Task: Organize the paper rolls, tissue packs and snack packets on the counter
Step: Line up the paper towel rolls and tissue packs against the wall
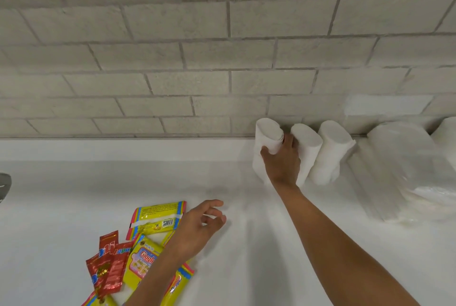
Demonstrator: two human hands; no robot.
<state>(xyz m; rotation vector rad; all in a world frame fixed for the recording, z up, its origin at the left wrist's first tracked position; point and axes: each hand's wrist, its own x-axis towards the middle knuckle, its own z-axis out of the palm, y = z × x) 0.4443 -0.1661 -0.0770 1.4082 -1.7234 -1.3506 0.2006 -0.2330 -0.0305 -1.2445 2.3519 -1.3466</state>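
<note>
Three white paper rolls stand in a row at the back of the white counter (74,182), against the wall. My right hand (281,160) grips the leftmost roll (265,138), thumb on its left side and fingers between it and the middle roll (307,145). The third roll (330,150) stands just right of that. My left hand (199,225) hovers above the counter with loosely curled fingers and holds nothing. Under its forearm lies a heap of snack packets: yellow ones (155,217) and red ones (108,266). Clear-wrapped white tissue packs (407,172) lie at the far right.
A grey brick-patterned wall (197,59) rises straight behind the counter. Part of a grey object (5,186) shows at the left edge. Another white item (447,133) stands at the far right by the wall.
</note>
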